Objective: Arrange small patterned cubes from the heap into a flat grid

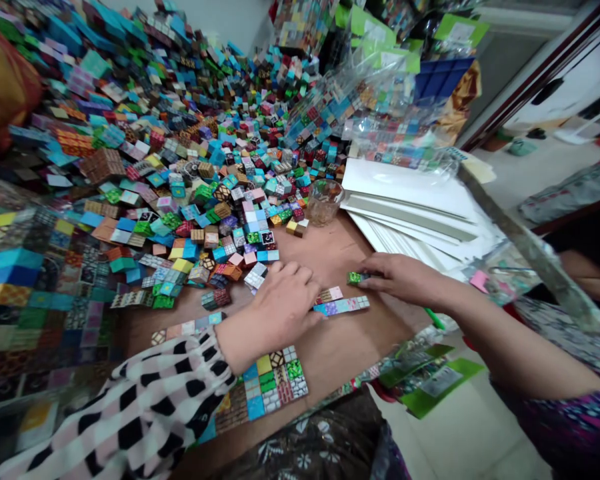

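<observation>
My left hand, in a checkered sleeve, rests on the brown table with fingers curled together over the left end of a short row of printed cubes. Its fingertips are partly hidden. A second, shorter row of cubes lies against that row. To the right, my right hand pinches a small green printed cube just above the row; other cubes may be under its fingers. Below my left wrist lies a flat panel of joined cubes. Another row of cubes is partly covered by my sleeve.
A large heap of loose printed cubes covers the back and left. A clear glass stands by a stack of white sheets. Bagged cubes lie behind. At left rises a block of stacked cubes. Another person's arm shows at right.
</observation>
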`<move>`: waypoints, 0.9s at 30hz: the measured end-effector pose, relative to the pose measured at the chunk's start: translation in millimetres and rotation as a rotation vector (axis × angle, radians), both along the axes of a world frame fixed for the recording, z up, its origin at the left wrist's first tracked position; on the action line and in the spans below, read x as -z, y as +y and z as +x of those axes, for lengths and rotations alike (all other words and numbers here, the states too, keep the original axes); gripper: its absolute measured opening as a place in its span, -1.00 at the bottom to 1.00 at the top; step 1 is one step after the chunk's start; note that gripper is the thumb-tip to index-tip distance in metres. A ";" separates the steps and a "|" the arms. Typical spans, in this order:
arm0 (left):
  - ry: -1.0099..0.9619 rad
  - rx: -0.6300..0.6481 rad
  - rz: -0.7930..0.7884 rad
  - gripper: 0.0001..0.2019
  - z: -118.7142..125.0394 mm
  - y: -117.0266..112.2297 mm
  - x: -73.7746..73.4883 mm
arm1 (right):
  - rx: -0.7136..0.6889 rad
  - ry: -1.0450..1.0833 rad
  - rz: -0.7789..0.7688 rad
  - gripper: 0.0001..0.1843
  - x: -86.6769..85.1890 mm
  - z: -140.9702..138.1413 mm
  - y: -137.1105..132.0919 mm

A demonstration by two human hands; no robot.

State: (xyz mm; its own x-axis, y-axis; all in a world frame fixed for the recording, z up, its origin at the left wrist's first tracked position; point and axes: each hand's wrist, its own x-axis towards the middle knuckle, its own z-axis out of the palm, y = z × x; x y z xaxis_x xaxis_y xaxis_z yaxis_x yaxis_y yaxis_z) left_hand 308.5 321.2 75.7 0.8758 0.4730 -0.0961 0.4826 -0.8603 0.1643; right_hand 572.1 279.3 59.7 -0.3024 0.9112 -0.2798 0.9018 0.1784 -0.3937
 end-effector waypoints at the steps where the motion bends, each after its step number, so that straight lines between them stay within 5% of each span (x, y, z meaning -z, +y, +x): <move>1: 0.018 0.005 -0.014 -0.54 2.9 -2.8 1.6 | -0.020 0.026 -0.012 -0.74 -0.2 1.3 -4.8; 6: 0.042 0.017 -0.021 -0.50 12.8 -10.0 13.1 | -0.063 0.117 -0.011 -0.62 -5.4 -6.6 -22.8; 11: 0.050 0.006 -0.053 -0.63 14.8 -12.0 16.2 | -0.005 0.048 0.040 -0.26 -3.0 -22.2 -34.2; 17: 0.052 -0.009 -0.114 -0.73 15.7 -12.1 13.1 | -0.067 -0.003 0.121 -0.68 6.9 -36.1 -37.2; 27: 0.004 -0.078 -0.077 -0.74 19.2 -27.2 20.3 | -0.085 0.066 0.160 -0.70 23.8 -34.9 -45.8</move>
State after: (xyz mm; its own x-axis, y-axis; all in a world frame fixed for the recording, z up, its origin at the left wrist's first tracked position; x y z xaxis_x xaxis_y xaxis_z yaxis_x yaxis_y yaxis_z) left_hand 327.7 293.9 55.4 0.8362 0.5307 -0.1380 0.5483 -0.8051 0.2260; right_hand 537.2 233.5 35.8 -0.3931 0.9128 -0.1107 0.8541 0.3179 -0.4116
